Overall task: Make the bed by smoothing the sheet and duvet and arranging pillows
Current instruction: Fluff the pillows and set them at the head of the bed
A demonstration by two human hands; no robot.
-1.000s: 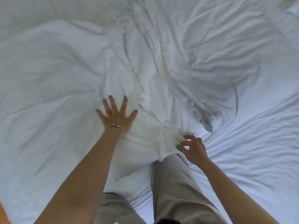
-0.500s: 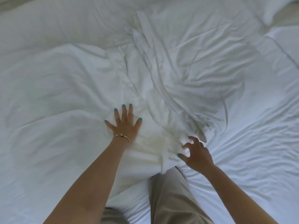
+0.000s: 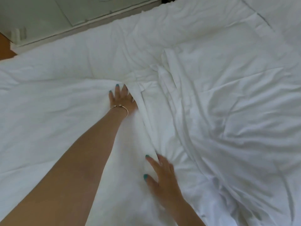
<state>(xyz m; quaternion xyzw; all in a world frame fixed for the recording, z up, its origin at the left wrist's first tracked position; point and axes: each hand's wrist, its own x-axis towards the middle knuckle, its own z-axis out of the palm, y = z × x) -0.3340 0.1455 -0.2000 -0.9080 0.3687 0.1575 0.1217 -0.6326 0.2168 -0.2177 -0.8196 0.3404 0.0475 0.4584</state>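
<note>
Fingers [image 3: 121,91] of left hand [image 3: 122,99] flat, pressing rumpled white cotton duvet [image 3: 57,111] mid-bed; right hand [image 3: 160,175] spread on bunched fold, gripping nothing. Soft, light, floppy imo, so grab edges/corners.

My two arms are bare to the frame's edge — no sleeves. The left hand [image 3: 121,99] wears a thin gold open bangle [image 3: 120,107] at the wrist; fingernails on it and the right hand [image 3: 162,178] are painted teal — nearest that bangle included.
</note>
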